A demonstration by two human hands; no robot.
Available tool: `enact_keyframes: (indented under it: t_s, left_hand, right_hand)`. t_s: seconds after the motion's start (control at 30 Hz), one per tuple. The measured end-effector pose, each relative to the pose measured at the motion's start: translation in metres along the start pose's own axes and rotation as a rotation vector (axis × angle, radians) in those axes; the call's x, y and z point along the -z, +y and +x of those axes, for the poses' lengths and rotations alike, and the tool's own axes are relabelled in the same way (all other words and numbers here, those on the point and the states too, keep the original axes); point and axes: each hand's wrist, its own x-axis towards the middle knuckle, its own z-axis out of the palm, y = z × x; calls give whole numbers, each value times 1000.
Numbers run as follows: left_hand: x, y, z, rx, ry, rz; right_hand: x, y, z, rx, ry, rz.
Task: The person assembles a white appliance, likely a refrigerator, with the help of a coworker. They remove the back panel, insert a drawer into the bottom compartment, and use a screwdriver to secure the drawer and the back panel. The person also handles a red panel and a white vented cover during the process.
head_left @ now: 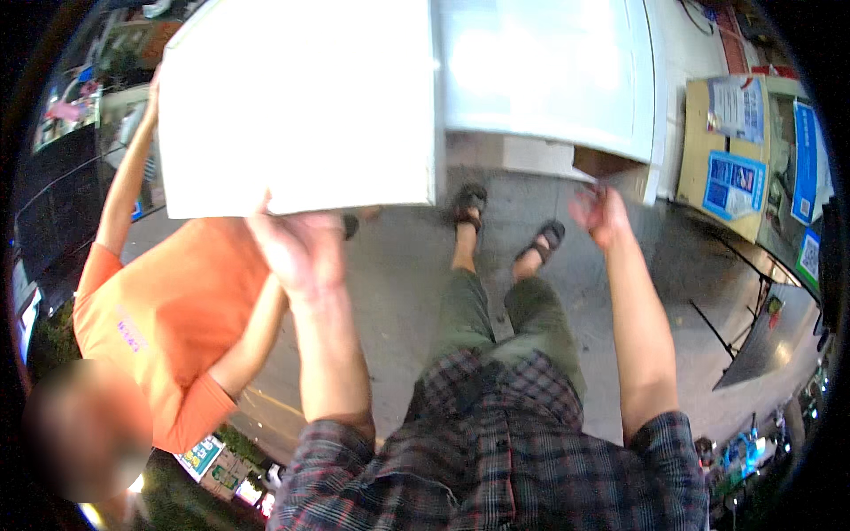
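My left hand (304, 254) grips the lower edge of a large white panel or door (301, 115); its thumb shows at the edge and some fingers are hidden. My right hand (604, 217) is raised below the lower edge of a white cabinet-like unit (549, 80), near a dark gap in its underside. Its fingers are loosely curled, somewhat apart and blurred, with nothing visible in them. To my left, a person in an orange shirt (190, 301) has one hand (152, 102) at the panel's left edge; their other hand is hidden behind my left arm.
At the right stand a cardboard-coloured board (695, 159) with blue and white posters and a glass-like case (784, 168) with blue signs. A dark folding stand (768, 341) is lower right. Grey paving (390, 310) lies around my sandalled feet (469, 203).
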Motion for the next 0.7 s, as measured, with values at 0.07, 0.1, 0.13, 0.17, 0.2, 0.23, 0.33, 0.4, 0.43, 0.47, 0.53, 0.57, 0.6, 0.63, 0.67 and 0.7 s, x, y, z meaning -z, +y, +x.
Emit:
enact_keyframes:
  t_s: [0.07, 0.1, 0.13, 0.17, 0.2, 0.23, 0.33, 0.4, 0.43, 0.47, 0.53, 0.57, 0.6, 0.63, 0.67, 0.7]
  left_hand:
    - [-16, 5, -8, 117, 3, -66]
    - [-22, 12, -8, 126, 33, -122]
    - [-30, 15, -3, 143, 78, -173]
    - [-32, 14, 1, 174, 137, -224]
    - [-28, 17, 4, 171, 145, -191]
    - [-24, 19, 4, 176, 160, -163]
    - [-28, 21, -13, 247, 150, -142]
    - [-18, 26, -16, 278, 77, -172]
    - [-14, 17, -22, 205, 115, -213]
    - [-11, 13, -28, 180, 83, -195]
    - [5, 8, -43, 178, -1, -209]
    - [23, 4, -49, 197, -44, -247]
    - [33, 1, -59, 189, -68, -256]
    - [45, -1, -68, 181, -70, -294]
    - [58, -1, -79, 171, -95, -300]
    - [70, -1, -90, 159, -119, -309]
  right_hand:
    - [13, 25, -11, -34, -72, 3]
    - [13, 36, -31, -50, -117, -24]
    - [21, 50, -34, -84, -160, -25]
    - [33, 64, -35, -129, -191, -32]
    - [32, 73, -49, -157, -213, -61]
    - [29, 79, -65, -186, -224, -93]
    - [48, 102, -73, -223, -317, -195]
    - [36, 102, -96, -205, -287, -242]
    - [36, 102, -101, -201, -285, -270]
    - [36, 99, -104, -185, -307, -293]
    - [35, 89, -119, -150, -354, -333]
    - [29, 82, -126, -107, -386, -363]
    - [24, 74, -136, -64, -414, -390]
    - [17, 66, -150, -24, -439, -420]
    - [7, 57, -164, 13, -512, -403]
    - [-7, 42, -189, 98, -571, -440]
